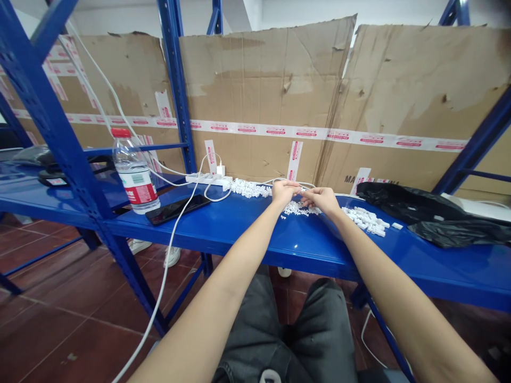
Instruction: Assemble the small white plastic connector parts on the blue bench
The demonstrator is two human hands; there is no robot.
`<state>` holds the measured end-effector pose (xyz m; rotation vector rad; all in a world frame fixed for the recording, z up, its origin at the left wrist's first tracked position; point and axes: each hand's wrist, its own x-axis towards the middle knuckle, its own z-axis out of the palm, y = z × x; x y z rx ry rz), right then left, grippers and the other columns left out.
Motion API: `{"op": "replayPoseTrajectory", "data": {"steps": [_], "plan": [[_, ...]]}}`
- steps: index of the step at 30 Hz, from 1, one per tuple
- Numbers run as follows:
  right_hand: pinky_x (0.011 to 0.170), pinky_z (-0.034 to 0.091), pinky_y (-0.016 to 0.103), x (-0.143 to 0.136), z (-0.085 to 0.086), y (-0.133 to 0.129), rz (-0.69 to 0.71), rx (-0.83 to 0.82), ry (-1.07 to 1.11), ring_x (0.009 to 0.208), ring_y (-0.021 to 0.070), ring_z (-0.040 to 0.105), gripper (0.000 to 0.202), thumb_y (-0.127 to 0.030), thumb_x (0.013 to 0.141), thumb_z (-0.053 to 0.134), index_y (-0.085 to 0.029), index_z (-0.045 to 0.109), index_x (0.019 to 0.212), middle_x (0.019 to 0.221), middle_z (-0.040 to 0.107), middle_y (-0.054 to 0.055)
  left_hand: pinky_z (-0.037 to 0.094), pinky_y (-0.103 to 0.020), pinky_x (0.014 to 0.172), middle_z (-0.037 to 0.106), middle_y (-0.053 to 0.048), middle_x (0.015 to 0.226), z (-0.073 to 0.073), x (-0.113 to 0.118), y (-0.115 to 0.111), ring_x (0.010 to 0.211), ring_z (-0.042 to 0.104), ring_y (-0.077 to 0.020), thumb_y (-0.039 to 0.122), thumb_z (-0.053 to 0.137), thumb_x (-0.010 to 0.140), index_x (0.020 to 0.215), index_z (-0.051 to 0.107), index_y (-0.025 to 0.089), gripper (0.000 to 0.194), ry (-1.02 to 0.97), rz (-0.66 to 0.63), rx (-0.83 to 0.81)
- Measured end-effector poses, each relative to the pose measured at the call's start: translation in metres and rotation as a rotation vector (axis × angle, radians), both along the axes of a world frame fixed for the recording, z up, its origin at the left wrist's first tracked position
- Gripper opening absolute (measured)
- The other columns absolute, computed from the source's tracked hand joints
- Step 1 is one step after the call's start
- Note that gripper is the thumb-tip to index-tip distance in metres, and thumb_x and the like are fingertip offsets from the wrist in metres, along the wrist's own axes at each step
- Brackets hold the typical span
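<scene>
Above the blue shelf, my left hand (285, 193) and my right hand (322, 200) meet at the fingertips. Both are closed in a pinch, and a tiny white plastic piece shows between them, too small to make out its shape. Just below the hands lies a heap of small white plastic parts (299, 209). To the left, a larger heap of white plastic pieces (249, 188) runs along the back of the shelf. Beside my right wrist is a pile of bigger, blocky white plastic pieces (366, 220), with one lying apart at its right.
A water bottle with a red cap (136, 178) and a dark phone (178, 209) stand left. Behind them is a white power strip (209, 180) with trailing cables. A black plastic bag (399, 207) lies right. Cardboard sheets (255, 96) wall the back; a blue post (72, 127) rises left.
</scene>
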<state>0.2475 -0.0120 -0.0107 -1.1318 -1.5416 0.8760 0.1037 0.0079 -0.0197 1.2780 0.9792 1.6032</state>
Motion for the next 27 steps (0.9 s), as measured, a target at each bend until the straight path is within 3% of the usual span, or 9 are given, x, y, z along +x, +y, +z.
{"op": "replayPoseTrajectory", "data": {"steps": [9, 16, 23, 27], "plan": [[0.042, 0.047, 0.017, 0.0008, 0.0006, -0.0002, 0.004, -0.027, 0.018, 0.050, 0.0129, 0.068, 0.021, -0.021, 0.080, 0.082, -0.010, 0.071, 0.066, 0.069, 0.076, 0.013, 0.055, -0.031, 0.075, 0.068, 0.002, 0.064, 0.0002, 0.0006, 0.0002, 0.063, 0.065, -0.0129, 0.004, 0.079, 0.076, 0.076, 0.071, 0.011, 0.010, -0.013, 0.024, 0.004], [0.043, 0.047, 0.017, 0.0000, 0.0021, -0.0017, 0.016, -0.038, 0.014, 0.051, 0.0130, 0.067, 0.023, -0.024, 0.078, 0.085, -0.010, 0.071, 0.065, 0.070, 0.076, 0.013, 0.057, -0.034, 0.079, 0.067, 0.003, 0.067, 0.0000, 0.0012, -0.0008, 0.067, 0.066, -0.0131, 0.010, 0.075, 0.085, 0.078, 0.069, 0.012, 0.010, 0.034, 0.020, -0.007], [0.041, 0.046, 0.016, 0.0012, 0.0004, -0.0008, 0.027, -0.026, 0.022, 0.051, 0.0127, 0.067, 0.025, -0.026, 0.077, 0.086, -0.011, 0.071, 0.065, 0.068, 0.075, 0.011, 0.056, -0.034, 0.077, 0.068, -0.001, 0.060, 0.0013, 0.0010, -0.0037, 0.061, 0.064, -0.0145, 0.000, 0.082, 0.064, 0.065, 0.072, 0.013, 0.016, -0.005, 0.026, 0.020], [0.041, 0.046, 0.016, 0.0019, 0.0003, 0.0003, 0.035, -0.005, 0.012, 0.049, 0.0117, 0.065, 0.024, -0.023, 0.077, 0.084, -0.011, 0.069, 0.063, 0.063, 0.072, 0.009, 0.055, -0.033, 0.072, 0.068, -0.003, 0.058, 0.0019, 0.0009, -0.0053, 0.056, 0.060, -0.0135, 0.000, 0.081, 0.061, 0.062, 0.073, 0.014, 0.016, -0.009, 0.024, 0.016]]}}
